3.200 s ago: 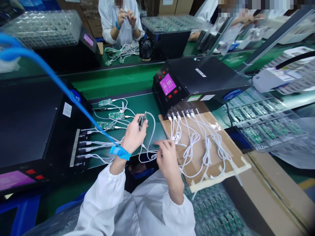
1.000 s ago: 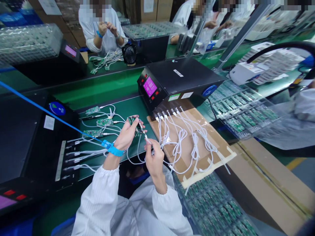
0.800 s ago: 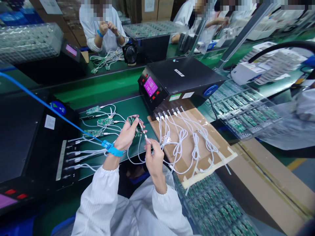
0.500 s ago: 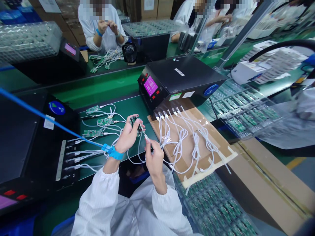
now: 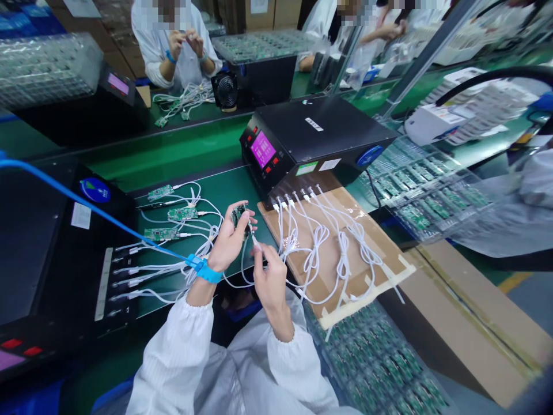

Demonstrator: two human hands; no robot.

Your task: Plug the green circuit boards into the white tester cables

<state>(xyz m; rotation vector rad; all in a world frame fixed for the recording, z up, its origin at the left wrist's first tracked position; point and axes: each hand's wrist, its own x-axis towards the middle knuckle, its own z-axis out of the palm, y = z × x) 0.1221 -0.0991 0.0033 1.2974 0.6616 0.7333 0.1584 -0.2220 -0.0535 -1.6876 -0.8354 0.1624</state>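
Note:
My left hand (image 5: 228, 239), with a blue wrist strap (image 5: 203, 269), is closed round a small green circuit board (image 5: 238, 214). Below it my right hand (image 5: 270, 276) pinches the white plug of a cable (image 5: 256, 241). The plug points up at the board's lower edge; whether it is seated in the socket I cannot tell. Left of my hands, several circuit boards (image 5: 162, 234) lie on the green bench with white cables attached. More white cables (image 5: 317, 242), tied in loops, lie on the brown cardboard (image 5: 328, 282) to the right.
A black box with a pink screen (image 5: 263, 150) stands ahead, its row of cables facing me. Another black box (image 5: 47, 242) is at left. Trays of boards (image 5: 384, 357) are at lower right and further right (image 5: 425, 190). A person (image 5: 173, 52) sits opposite.
My left hand and the board have shifted slightly right, nearer the plug. My right hand has barely moved. The whole view has tilted a little.

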